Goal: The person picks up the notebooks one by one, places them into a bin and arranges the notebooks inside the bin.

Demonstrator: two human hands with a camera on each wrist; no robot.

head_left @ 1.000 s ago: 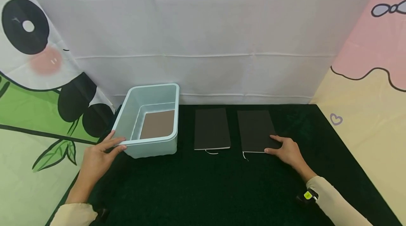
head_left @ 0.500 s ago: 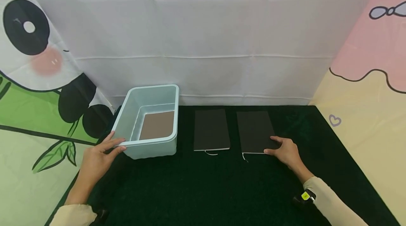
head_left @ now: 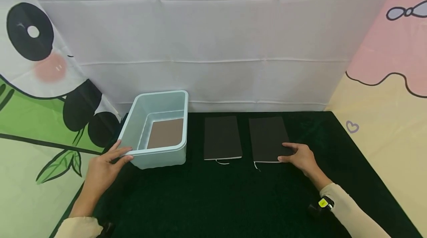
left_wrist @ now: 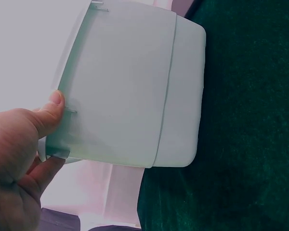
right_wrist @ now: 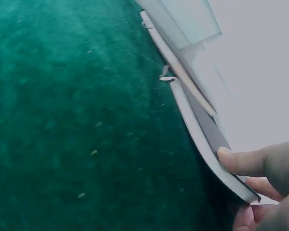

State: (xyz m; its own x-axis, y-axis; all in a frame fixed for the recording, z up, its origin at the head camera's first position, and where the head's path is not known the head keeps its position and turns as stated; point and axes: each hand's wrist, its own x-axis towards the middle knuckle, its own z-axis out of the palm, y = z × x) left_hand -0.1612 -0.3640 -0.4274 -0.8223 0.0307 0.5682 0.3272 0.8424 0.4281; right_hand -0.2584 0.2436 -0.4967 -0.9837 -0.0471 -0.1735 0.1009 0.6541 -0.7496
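Note:
At the left stands a pale blue plastic bin [head_left: 160, 158]; a flat brown rectangle [head_left: 165, 133] lies on its floor. My left hand [head_left: 101, 173] grips the bin's near left corner, thumb and fingers on its rim, as the left wrist view also shows. To the right, two black notebooks lie side by side with white ribbons at their near edges. My right hand [head_left: 303, 160] holds the near right corner of the right notebook [head_left: 269, 138]. The thumb lies on that notebook's cover in the right wrist view; other fingers are at its side and partly hidden. Neither hand touches the left notebook [head_left: 222, 138].
Dark green cloth [head_left: 200, 201] covers the table. A white fabric backdrop [head_left: 217, 45] rises behind it, with a printed panda panel [head_left: 30, 119] at the left and a pink and yellow panel [head_left: 390, 130] at the right. The bin stands near the backdrop.
The head view has shifted slightly. Both hands keep their places on the bin and the right notebook, and nothing else has visibly moved.

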